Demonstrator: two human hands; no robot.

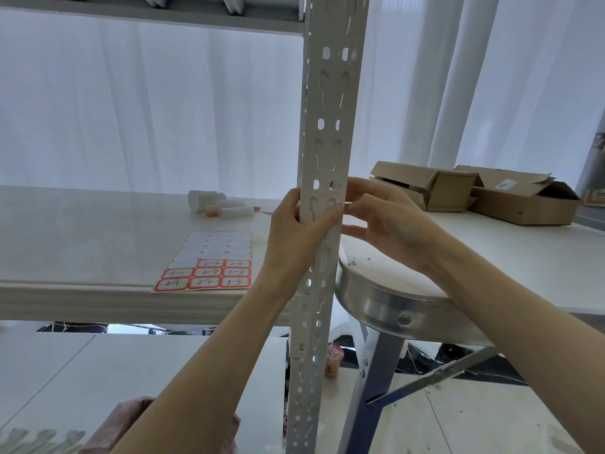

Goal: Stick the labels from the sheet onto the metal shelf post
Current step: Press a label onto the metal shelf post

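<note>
Wrapping the metal shelf post at the centre of the frame, the left grip holds it: the fingers curl round the post's left edge and the thumb lies across its perforated front face, its tip at the right edge. The right grip comes in from the right at the same height, its fingers curled toward the post's right edge and its fingertips meeting the left thumb tip there. Whether it pinches a label or only touches the metal cannot be told, as the spot is too small and partly hidden by the post.

The post stands upright from the bottom edge of the frame to the top, where it meets a shelf board at upper left. The label sheet lies flat on the counter left of centre, just left of the left wrist and near the counter's front edge. Its upper rows are bare backing; red-bordered labels with handwritten numbers fill the lower rows.

Behind the sheet lies a small cluster of white tubes with orange tips. Two open cardboard boxes sit at right of the frame on the far side. A round top with a metal rim stands just right of the post, under the right forearm. A pale curtain fills the background.
</note>
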